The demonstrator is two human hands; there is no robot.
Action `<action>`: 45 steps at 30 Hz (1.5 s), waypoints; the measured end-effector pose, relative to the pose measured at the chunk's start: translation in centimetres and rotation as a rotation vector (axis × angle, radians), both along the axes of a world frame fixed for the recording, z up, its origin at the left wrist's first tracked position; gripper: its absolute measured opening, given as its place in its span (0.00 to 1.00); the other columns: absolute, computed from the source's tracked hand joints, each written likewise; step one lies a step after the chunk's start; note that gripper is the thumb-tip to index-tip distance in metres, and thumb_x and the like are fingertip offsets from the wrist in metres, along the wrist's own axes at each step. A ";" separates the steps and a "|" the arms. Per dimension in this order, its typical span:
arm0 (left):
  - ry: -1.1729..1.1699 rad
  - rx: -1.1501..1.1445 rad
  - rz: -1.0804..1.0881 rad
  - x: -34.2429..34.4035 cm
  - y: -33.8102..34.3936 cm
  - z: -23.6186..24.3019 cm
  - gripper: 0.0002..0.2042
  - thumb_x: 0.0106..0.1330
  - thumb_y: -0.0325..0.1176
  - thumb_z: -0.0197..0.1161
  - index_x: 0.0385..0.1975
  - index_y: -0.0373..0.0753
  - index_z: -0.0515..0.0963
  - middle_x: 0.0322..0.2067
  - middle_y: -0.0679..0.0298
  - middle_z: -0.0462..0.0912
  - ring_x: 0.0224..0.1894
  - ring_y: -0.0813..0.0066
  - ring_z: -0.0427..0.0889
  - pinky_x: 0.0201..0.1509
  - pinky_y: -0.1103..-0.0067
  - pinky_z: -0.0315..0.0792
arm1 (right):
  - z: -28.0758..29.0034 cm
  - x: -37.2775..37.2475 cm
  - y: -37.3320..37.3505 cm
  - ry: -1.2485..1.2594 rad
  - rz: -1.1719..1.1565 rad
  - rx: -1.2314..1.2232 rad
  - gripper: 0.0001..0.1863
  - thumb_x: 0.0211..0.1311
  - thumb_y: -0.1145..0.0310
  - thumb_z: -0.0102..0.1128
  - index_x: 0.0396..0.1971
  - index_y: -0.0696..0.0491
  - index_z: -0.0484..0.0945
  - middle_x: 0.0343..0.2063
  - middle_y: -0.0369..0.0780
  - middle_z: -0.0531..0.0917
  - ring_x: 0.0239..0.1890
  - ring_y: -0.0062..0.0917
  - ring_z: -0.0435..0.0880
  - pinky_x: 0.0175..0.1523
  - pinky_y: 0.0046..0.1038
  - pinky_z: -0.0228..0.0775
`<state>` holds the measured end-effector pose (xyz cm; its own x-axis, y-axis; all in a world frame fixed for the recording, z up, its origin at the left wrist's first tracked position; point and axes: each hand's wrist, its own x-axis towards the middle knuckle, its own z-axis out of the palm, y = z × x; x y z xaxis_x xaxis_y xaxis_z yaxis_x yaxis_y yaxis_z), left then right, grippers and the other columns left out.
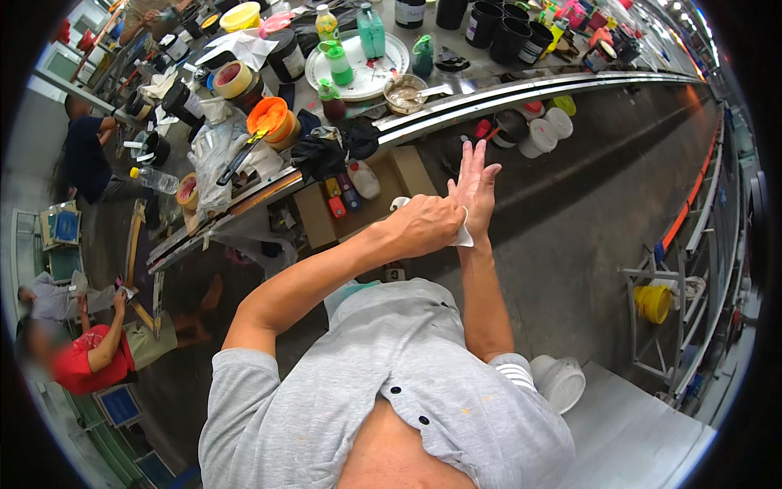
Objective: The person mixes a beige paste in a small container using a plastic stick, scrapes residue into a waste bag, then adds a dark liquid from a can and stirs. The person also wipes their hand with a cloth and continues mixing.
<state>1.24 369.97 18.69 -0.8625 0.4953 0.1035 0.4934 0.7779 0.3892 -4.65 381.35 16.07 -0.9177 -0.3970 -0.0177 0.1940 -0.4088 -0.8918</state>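
My left hand [429,222] is closed on a white cloth or wipe [464,235], with ends of it showing on both sides of the fist. It presses against the base of my right hand [476,186], near the wrist. My right hand is raised with its fingers stretched out, and the cloth partly covers its heel. Both hands are in the air in front of the workbench, above an open cardboard box [399,173]. Whether the cloth is fabric or paper I cannot make out.
The workbench [456,83] holds an orange paint tub [274,122], a black rag [330,148], a white tray [397,55] with bottles, a bowl of brown paste [406,93] and several black tubs. A person in red [94,354] sits at left. A yellow bucket [652,303] stands right.
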 end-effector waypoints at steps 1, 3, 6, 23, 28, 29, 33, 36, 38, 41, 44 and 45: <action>0.007 -0.042 -0.004 0.1 0.0 -0.2 0.13 0.60 0.33 0.64 0.29 0.28 0.72 0.27 0.50 0.78 0.29 0.52 0.84 0.30 0.62 0.76 | -0.1 0.0 -0.2 -0.010 0.023 -0.008 0.57 0.61 0.19 0.27 0.78 0.45 0.29 0.79 0.44 0.31 0.79 0.36 0.20 0.73 0.56 0.07; 0.058 -0.105 0.001 0.5 0.0 -0.2 0.11 0.60 0.31 0.63 0.28 0.27 0.74 0.25 0.49 0.79 0.26 0.54 0.84 0.28 0.62 0.76 | -0.3 0.0 -0.3 -0.029 0.065 -0.014 0.59 0.60 0.18 0.27 0.78 0.46 0.29 0.78 0.45 0.30 0.79 0.36 0.19 0.73 0.56 0.06; 0.107 -0.152 0.017 1.2 -0.3 -0.4 0.10 0.59 0.30 0.62 0.27 0.27 0.76 0.24 0.50 0.79 0.26 0.56 0.85 0.27 0.64 0.76 | -0.6 0.4 -0.8 -0.039 0.080 -0.042 0.60 0.58 0.17 0.27 0.78 0.46 0.28 0.78 0.45 0.30 0.79 0.36 0.19 0.73 0.56 0.05; -0.584 1.816 0.815 6.2 -8.1 -9.3 0.09 0.76 0.31 0.49 0.45 0.37 0.77 0.37 0.66 0.83 0.37 0.77 0.84 0.43 0.76 0.78 | 4.9 -1.5 -1.4 -0.247 0.225 -0.966 0.51 0.60 0.23 0.42 0.75 0.41 0.53 0.77 0.44 0.51 0.79 0.45 0.40 0.76 0.63 0.25; -0.464 2.136 0.742 6.6 -6.3 -6.9 0.10 0.79 0.33 0.49 0.51 0.38 0.73 0.48 0.61 0.83 0.50 0.71 0.85 0.56 0.71 0.80 | 3.9 -0.9 -3.4 -0.240 0.220 -0.874 0.51 0.59 0.23 0.45 0.76 0.38 0.53 0.76 0.44 0.52 0.79 0.45 0.42 0.77 0.60 0.28; -0.458 2.201 0.699 6.4 -6.0 -6.5 0.10 0.79 0.34 0.48 0.52 0.38 0.73 0.49 0.61 0.82 0.51 0.70 0.84 0.58 0.70 0.80 | 3.8 -0.9 -3.6 -0.215 0.214 -0.845 0.50 0.59 0.23 0.46 0.76 0.38 0.53 0.76 0.44 0.52 0.79 0.44 0.42 0.78 0.59 0.28; -0.456 2.369 0.718 6.4 -5.0 -5.9 0.13 0.79 0.33 0.46 0.55 0.34 0.72 0.54 0.57 0.80 0.55 0.65 0.82 0.61 0.67 0.78 | 2.1 0.0 -4.5 0.023 0.028 -0.496 0.49 0.66 0.25 0.34 0.78 0.41 0.44 0.76 0.46 0.52 0.80 0.38 0.40 0.78 0.54 0.23; -0.459 2.430 0.648 6.6 -4.0 -5.6 0.15 0.79 0.32 0.44 0.59 0.32 0.69 0.57 0.53 0.78 0.59 0.63 0.80 0.66 0.65 0.75 | -0.6 0.6 -6.0 0.157 -0.134 -0.185 0.48 0.69 0.27 0.32 0.78 0.46 0.43 0.75 0.48 0.55 0.79 0.41 0.43 0.77 0.54 0.23; -0.443 2.401 0.554 6.7 -2.9 -5.6 0.18 0.78 0.30 0.42 0.62 0.28 0.66 0.60 0.51 0.76 0.62 0.61 0.77 0.70 0.63 0.71 | -2.3 1.0 -6.7 0.074 -0.184 -0.127 0.48 0.70 0.28 0.30 0.78 0.48 0.41 0.75 0.49 0.55 0.79 0.41 0.44 0.77 0.53 0.25; -0.405 1.774 0.743 7.6 -0.5 -7.1 0.14 0.75 0.29 0.53 0.54 0.30 0.77 0.56 0.56 0.80 0.60 0.70 0.76 0.66 0.74 0.68 | -3.1 1.0 -7.0 -0.141 -0.217 -0.144 0.47 0.73 0.31 0.28 0.78 0.50 0.38 0.75 0.49 0.56 0.79 0.40 0.43 0.77 0.51 0.26; -0.036 1.448 0.541 7.7 0.3 -9.0 0.13 0.70 0.22 0.61 0.53 0.32 0.81 0.51 0.62 0.80 0.56 0.75 0.75 0.62 0.77 0.69 | -3.9 0.5 -6.7 -0.328 -0.179 -0.215 0.52 0.68 0.26 0.34 0.78 0.51 0.38 0.73 0.49 0.60 0.78 0.40 0.49 0.76 0.52 0.31; 0.001 1.407 0.548 7.7 0.0 -9.1 0.15 0.68 0.22 0.63 0.54 0.33 0.81 0.51 0.63 0.80 0.56 0.75 0.75 0.61 0.78 0.69 | -4.4 0.6 -6.5 -0.352 -0.138 -0.180 0.53 0.67 0.26 0.34 0.77 0.51 0.37 0.73 0.50 0.60 0.78 0.41 0.49 0.75 0.53 0.35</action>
<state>8.97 369.98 9.62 -0.9019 -0.3793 0.2066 0.2751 -0.1358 0.9518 -4.00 374.84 11.70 -0.9127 -0.2958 -0.2819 0.4069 -0.5955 -0.6927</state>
